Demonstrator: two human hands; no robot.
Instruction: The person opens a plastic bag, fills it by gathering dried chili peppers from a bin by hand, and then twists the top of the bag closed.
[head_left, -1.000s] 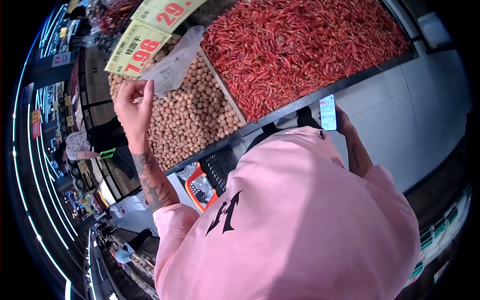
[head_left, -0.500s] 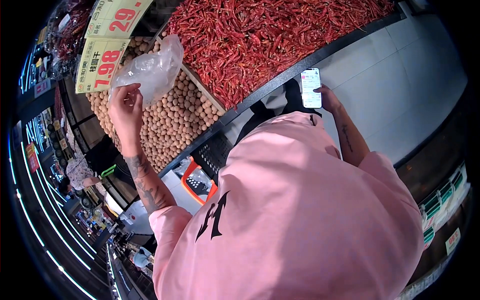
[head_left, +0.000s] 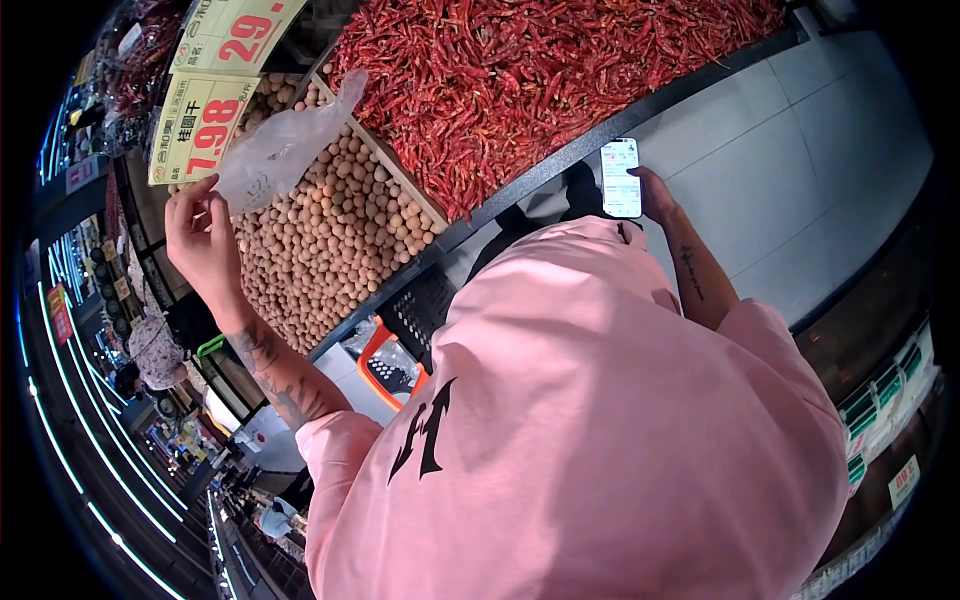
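My left hand (head_left: pixel 203 235) is raised at the left, fingers loosely bent and apart, with no object visible in them. Its fingertips are close to the edge of a clear plastic bag (head_left: pixel 282 150); whether they touch it I cannot tell. The bag looks rather flat and lies over a bin of round, tan dried longans (head_left: pixel 320 230). On the right, my right hand (head_left: pixel 655 195) grips a smartphone (head_left: pixel 621 180) with a lit screen, the thumb at the screen's edge. The other fingers of that hand are hidden behind the phone.
Dried red chillies (head_left: pixel 520 90) fill the neighbouring bin, beyond a wooden divider (head_left: pixel 395 175). A yellow price sign (head_left: pixel 200 130) hangs by the bag. Below the bin's dark edge stands a black basket (head_left: pixel 415 310) with an orange handle (head_left: pixel 375 355). Another person (head_left: pixel 155 350) is at far left.
My left hand has moved left and slightly down, from in front of the plastic bag to its left edge. The bag looks flatter. My right hand and the phone have barely moved.
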